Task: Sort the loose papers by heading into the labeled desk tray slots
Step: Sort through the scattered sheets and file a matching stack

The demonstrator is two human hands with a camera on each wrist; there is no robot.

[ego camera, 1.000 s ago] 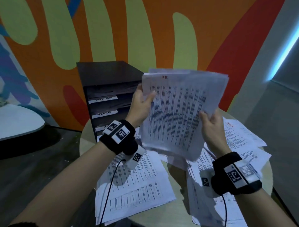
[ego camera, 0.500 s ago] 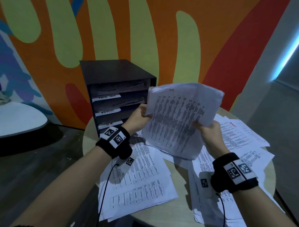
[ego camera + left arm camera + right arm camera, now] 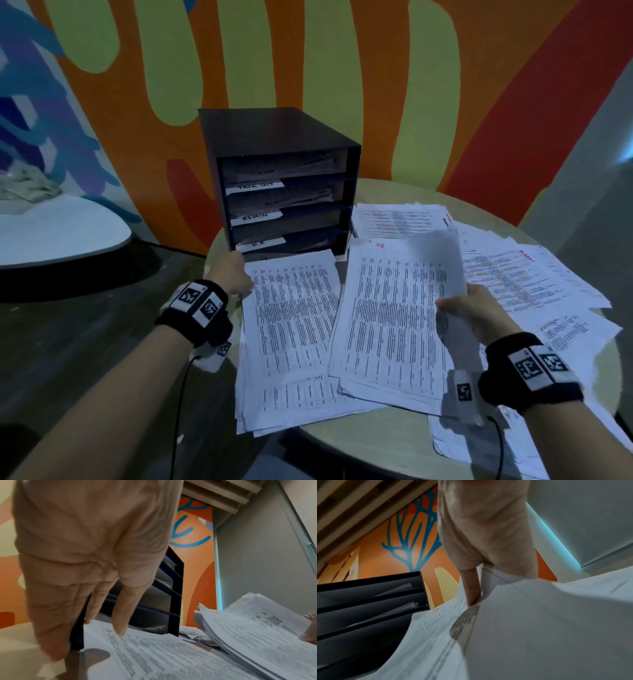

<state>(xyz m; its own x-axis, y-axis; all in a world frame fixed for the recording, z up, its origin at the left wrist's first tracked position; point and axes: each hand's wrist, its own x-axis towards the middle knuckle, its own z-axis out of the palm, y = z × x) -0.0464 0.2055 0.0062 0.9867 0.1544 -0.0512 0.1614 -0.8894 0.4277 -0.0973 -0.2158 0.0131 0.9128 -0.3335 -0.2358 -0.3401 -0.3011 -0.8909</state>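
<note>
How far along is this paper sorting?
Partly done: the upper slots of the black tray already hold some sheets. In hand: the right hand pinches the edge of a stack marked HR in red, while the left hand touches another pile. Left: those piles and the scattered sheets still covering the table.

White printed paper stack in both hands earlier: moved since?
Yes. The white printed paper stack dropped from level with the dark slotted desk tray onto the table; only the right hand grips it.
</note>
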